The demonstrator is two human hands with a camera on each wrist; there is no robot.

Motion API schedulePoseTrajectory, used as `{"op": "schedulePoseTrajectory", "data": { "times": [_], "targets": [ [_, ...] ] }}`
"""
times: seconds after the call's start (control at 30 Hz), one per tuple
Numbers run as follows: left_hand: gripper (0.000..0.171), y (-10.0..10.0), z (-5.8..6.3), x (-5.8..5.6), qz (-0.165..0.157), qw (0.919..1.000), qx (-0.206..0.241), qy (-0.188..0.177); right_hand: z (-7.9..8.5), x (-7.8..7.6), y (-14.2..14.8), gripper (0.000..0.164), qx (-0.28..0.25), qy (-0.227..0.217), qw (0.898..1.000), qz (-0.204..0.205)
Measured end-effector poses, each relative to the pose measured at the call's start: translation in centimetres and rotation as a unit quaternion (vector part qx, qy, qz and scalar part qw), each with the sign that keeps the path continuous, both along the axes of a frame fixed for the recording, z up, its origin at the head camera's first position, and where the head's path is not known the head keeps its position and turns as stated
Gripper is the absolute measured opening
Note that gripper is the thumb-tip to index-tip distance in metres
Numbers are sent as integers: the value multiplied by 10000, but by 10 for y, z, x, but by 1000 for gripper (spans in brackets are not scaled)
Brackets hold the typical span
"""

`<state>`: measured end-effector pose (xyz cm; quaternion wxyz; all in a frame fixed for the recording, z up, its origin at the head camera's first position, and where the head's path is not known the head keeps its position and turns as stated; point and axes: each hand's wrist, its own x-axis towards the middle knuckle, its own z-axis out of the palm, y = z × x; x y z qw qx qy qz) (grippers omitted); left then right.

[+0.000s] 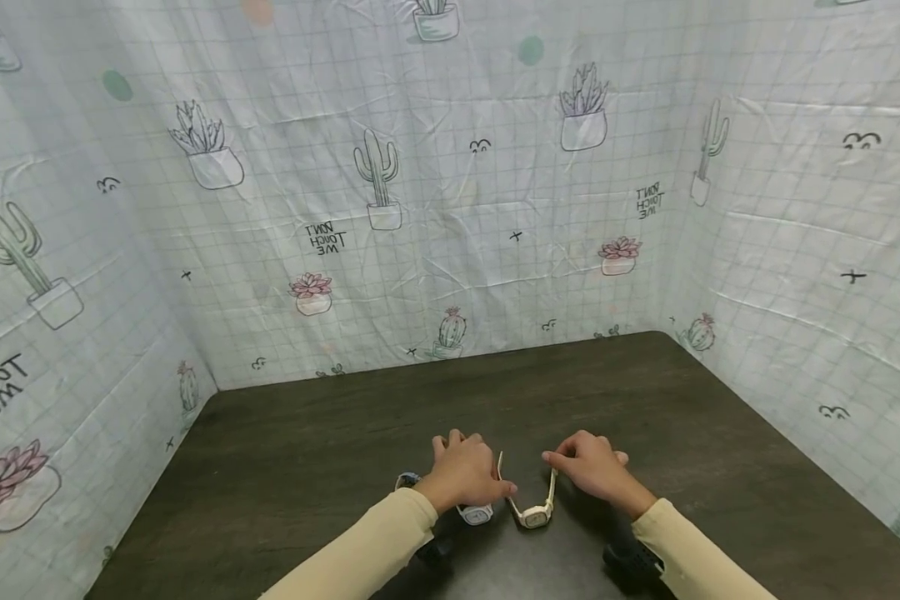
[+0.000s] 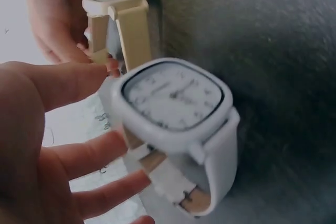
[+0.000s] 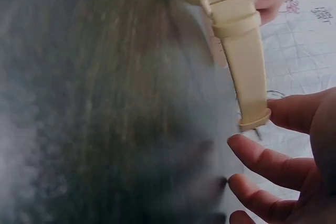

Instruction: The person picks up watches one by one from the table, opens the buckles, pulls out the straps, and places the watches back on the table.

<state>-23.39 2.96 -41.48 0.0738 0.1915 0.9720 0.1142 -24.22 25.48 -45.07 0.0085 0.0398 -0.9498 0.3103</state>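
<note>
A cream wristwatch [image 1: 534, 517] has its strap unfastened, the two halves spread in a U. My right hand [image 1: 591, 463] pinches the end of one strap half; in the right wrist view, its thumb [image 3: 294, 111] lies against that end. My left hand [image 1: 462, 468] is by the other half, thumb extended and fingers apart. Whether its thumb touches that strap cannot be told. A white wristwatch [image 2: 173, 100] with a square-shaped dial and looped strap stands close to the left fingers; in the head view, the left hand partly covers it.
Another wristwatch [image 1: 407, 480] shows partly behind the left wrist. The dark wooden table [image 1: 330, 433] meets a printed cloth [image 1: 420, 275] at its back and sides. Dark wrist-worn devices are under both forearms, the right one [image 1: 630, 554] plainer to see.
</note>
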Motion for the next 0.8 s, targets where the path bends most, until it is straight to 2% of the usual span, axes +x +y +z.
{"op": "schedulePoseTrajectory", "data": {
  "times": [0.13,0.3,0.53,0.8],
  "targets": [
    [29,-11,7,-1,-95,9997,186,158,0,-5,-3,28,80,60,9999,-12],
    [23,-30,10,-5,-17,9991,222,369,1,-7,-6,25,55,104,9999,13],
    [15,-52,-2,-8,-5,9995,130,288,4,-4,-11,22,106,224,9997,-9],
    [6,-57,-13,-10,-205,9994,48,261,9,-1,-23,20,127,472,9988,53]
  ]
}}
